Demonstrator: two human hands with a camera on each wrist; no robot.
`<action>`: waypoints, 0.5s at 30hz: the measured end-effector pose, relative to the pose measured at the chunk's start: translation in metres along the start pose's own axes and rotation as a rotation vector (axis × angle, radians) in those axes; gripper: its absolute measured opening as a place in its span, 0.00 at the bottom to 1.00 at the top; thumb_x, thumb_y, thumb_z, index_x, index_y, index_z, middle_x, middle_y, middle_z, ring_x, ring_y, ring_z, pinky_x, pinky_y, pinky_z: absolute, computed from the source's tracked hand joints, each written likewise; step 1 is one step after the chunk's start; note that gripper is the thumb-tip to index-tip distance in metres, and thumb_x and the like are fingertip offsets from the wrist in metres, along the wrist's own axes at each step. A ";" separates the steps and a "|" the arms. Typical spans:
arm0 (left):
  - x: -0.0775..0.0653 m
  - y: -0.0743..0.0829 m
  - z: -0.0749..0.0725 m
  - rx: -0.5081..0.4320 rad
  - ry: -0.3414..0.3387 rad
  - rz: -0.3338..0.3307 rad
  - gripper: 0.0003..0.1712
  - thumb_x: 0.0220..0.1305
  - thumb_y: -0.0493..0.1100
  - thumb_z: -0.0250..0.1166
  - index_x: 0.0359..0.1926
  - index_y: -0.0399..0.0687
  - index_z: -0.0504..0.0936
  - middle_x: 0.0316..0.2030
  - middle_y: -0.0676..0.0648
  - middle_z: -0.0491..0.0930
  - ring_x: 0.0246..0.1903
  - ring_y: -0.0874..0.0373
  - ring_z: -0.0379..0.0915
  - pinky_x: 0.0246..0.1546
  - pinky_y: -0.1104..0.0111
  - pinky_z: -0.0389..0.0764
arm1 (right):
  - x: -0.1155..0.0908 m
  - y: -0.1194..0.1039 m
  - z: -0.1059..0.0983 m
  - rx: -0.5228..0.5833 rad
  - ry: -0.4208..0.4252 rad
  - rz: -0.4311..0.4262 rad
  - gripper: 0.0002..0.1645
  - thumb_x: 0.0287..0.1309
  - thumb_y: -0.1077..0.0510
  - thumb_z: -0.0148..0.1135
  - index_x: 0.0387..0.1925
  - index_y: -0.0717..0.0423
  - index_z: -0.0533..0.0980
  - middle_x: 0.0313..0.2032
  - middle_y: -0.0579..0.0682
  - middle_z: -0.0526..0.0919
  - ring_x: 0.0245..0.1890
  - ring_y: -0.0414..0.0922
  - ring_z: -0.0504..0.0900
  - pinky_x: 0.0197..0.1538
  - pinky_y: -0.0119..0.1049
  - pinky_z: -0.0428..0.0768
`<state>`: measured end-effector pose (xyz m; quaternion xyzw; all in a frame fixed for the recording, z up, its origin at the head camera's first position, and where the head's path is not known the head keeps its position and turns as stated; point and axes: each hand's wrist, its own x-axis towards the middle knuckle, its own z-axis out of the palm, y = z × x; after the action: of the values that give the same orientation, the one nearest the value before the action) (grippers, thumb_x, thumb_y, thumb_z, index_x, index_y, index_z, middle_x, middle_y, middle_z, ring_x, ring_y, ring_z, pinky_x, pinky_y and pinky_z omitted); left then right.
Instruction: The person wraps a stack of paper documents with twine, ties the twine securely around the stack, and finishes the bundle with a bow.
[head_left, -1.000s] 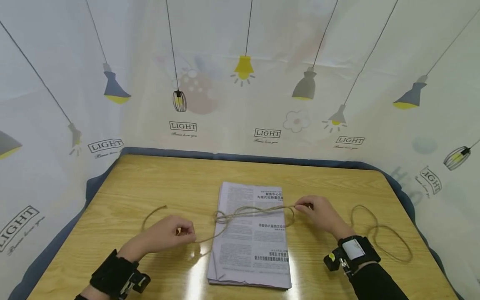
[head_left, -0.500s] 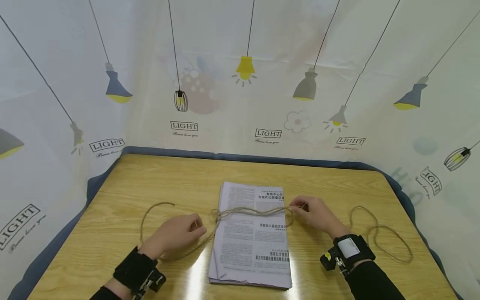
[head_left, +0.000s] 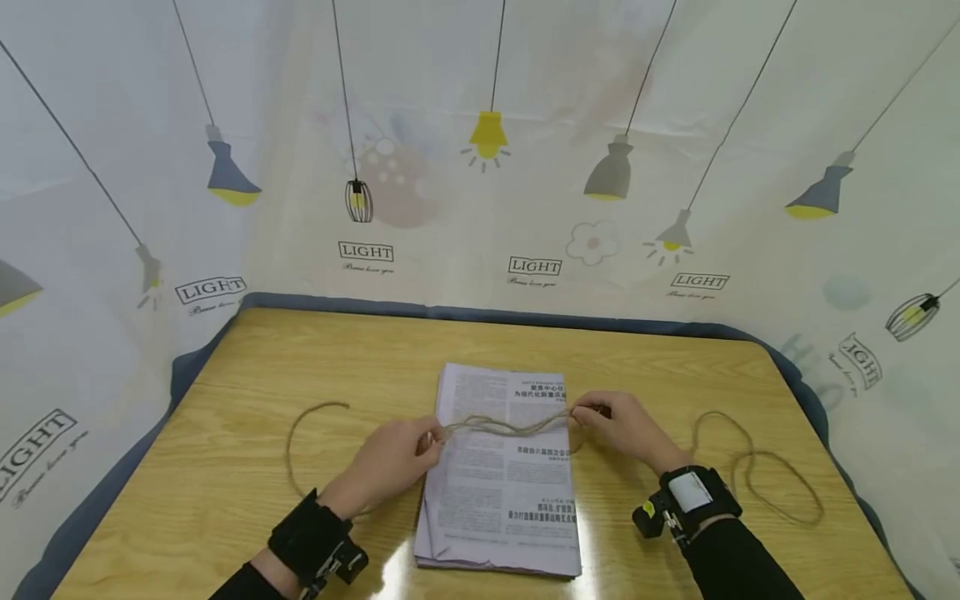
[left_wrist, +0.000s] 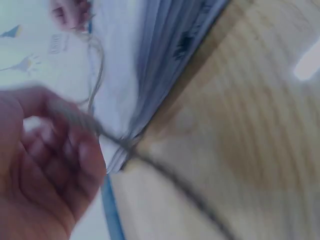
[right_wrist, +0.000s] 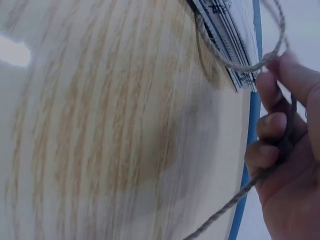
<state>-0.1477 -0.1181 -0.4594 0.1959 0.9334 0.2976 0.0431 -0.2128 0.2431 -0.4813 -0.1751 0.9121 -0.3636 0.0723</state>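
A stack of folded newspapers point(head_left: 498, 500) lies on the table, with twine point(head_left: 510, 429) running across its upper half. At the stack's left edge my left hand point(head_left: 393, 458) pinches the twine between thumb and index finger; the left wrist view shows the cord point(left_wrist: 170, 175) trailing away from those fingers. Just past the right edge, my right hand point(head_left: 618, 425) pinches the twine too. In the right wrist view a loop of twine point(right_wrist: 235, 65) comes off the right fingertips, and another length passes through the palm. Whether a knot sits under the left fingers is hidden.
Loose ends of twine lie on the wooden table point(head_left: 360, 358): a curved one point(head_left: 292, 442) at left and a looped one point(head_left: 780, 458) at right. A cloth printed with lamps point(head_left: 465, 208) hangs behind the table's far edge.
My left hand has moved right and up to the edge of the newspapers, where a loop of twine lay before. My right hand has shifted slightly left, still pinching the twine.
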 end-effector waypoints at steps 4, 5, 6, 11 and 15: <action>-0.007 -0.002 -0.015 -0.162 -0.116 0.128 0.12 0.66 0.39 0.56 0.46 0.54 0.82 0.16 0.57 0.67 0.15 0.65 0.57 0.21 0.72 0.63 | 0.000 0.006 -0.001 -0.055 0.058 0.005 0.13 0.66 0.46 0.56 0.42 0.46 0.82 0.41 0.45 0.83 0.37 0.42 0.76 0.40 0.42 0.75; -0.010 -0.004 -0.018 -0.191 -0.144 0.150 0.12 0.67 0.39 0.56 0.46 0.57 0.83 0.16 0.57 0.68 0.15 0.66 0.58 0.21 0.73 0.63 | 0.000 0.008 -0.001 -0.076 0.073 0.014 0.14 0.66 0.46 0.56 0.42 0.46 0.82 0.41 0.46 0.84 0.37 0.42 0.76 0.40 0.42 0.75; -0.012 -0.006 -0.020 -0.215 -0.171 0.163 0.13 0.67 0.39 0.55 0.45 0.59 0.83 0.17 0.57 0.68 0.16 0.66 0.58 0.22 0.73 0.64 | 0.000 0.009 -0.002 -0.091 0.081 0.023 0.14 0.67 0.47 0.55 0.42 0.47 0.83 0.41 0.47 0.84 0.37 0.42 0.76 0.41 0.42 0.75; -0.025 -0.024 -0.033 -0.330 -0.253 0.144 0.17 0.65 0.35 0.54 0.40 0.64 0.83 0.18 0.56 0.68 0.17 0.66 0.57 0.21 0.73 0.65 | -0.002 0.011 -0.003 -0.117 0.083 0.065 0.13 0.66 0.48 0.57 0.41 0.50 0.83 0.40 0.48 0.84 0.36 0.43 0.76 0.40 0.42 0.74; -0.034 -0.044 -0.045 -0.336 -0.235 0.108 0.14 0.62 0.34 0.55 0.34 0.58 0.84 0.18 0.54 0.71 0.15 0.66 0.60 0.18 0.72 0.67 | -0.006 0.010 -0.006 -0.103 0.071 0.063 0.14 0.66 0.49 0.57 0.41 0.51 0.83 0.41 0.49 0.84 0.36 0.43 0.76 0.40 0.42 0.75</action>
<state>-0.1405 -0.1883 -0.4488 0.2691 0.8474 0.4259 0.1676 -0.2116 0.2555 -0.4841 -0.1367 0.9367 -0.3197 0.0421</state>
